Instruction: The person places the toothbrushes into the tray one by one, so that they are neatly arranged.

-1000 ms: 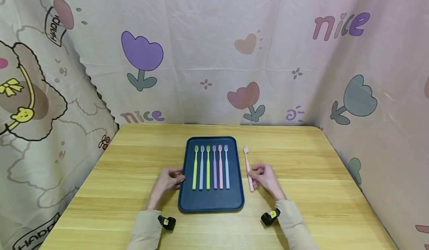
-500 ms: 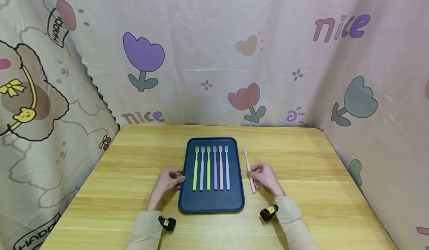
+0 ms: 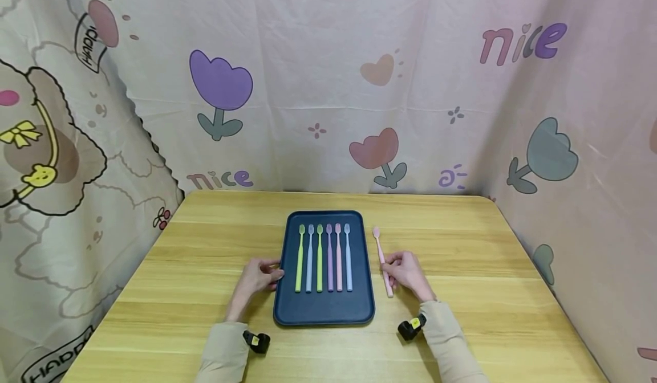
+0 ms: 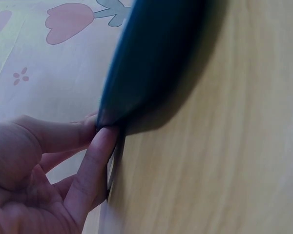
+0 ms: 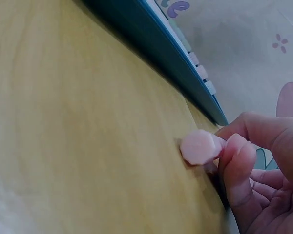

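A dark blue tray [image 3: 324,310] lies on the table, bearing several toothbrushes in a row, heads toward the back: yellow-green [image 3: 300,263], blue, yellow-green, purple, pink [image 3: 338,263] and blue. My left hand [image 3: 258,274] pinches the tray's left rim between thumb and fingers; the left wrist view shows the tray's side [image 4: 154,63] at the fingertips. Just right of the tray, my right hand [image 3: 408,272] pinches a light pink toothbrush [image 3: 381,253] by its handle. That brush's head points to the back. In the right wrist view its handle end [image 5: 199,147] sits close over the tabletop.
The wooden table [image 3: 462,246] extends on both sides of the tray. A patterned cloth [image 3: 308,47] hangs behind it and along both sides. Small black cameras are worn at the left cuff [image 3: 256,342] and the right cuff [image 3: 412,327].
The pink toothbrush in my right hand has shifted very slightly toward me, still beside the tray. My left hand stays on the tray's rim.
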The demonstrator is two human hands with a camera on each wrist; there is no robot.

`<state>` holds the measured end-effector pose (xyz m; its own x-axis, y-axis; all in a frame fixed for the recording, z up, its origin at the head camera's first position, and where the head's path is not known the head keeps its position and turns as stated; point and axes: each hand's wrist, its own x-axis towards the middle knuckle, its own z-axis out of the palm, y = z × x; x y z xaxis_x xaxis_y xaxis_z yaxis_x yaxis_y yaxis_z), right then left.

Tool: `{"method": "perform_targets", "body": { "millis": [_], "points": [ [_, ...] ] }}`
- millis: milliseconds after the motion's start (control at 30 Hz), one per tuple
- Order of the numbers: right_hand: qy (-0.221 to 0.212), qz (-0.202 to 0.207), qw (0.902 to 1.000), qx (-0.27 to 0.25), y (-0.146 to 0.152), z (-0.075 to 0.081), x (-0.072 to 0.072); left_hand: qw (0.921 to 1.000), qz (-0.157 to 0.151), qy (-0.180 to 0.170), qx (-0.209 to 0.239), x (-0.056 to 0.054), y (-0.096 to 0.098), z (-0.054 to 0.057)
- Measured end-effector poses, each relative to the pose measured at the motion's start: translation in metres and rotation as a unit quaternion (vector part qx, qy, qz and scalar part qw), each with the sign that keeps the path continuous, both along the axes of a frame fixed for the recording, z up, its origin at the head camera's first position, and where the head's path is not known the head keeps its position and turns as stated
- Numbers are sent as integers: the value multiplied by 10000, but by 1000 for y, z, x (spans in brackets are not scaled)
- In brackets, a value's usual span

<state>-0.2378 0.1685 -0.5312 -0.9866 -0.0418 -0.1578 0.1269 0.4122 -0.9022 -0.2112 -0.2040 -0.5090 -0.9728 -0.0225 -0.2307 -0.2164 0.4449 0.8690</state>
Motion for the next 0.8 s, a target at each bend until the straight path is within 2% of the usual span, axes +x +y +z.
{"method": "perform_targets", "body": {
  "millis": [233,500,800],
  "points": [
    [63,-60,9999,92,1,-2,1,10000,68,-32,29,0,0,0],
    [-14,-68,10000,-70,2,-1,4,9999,109,-87,62,1,1,0],
    [170,118,9995,-219,4,-1,6,9999,113,-102,-32,1,1,0]
  ]
}}
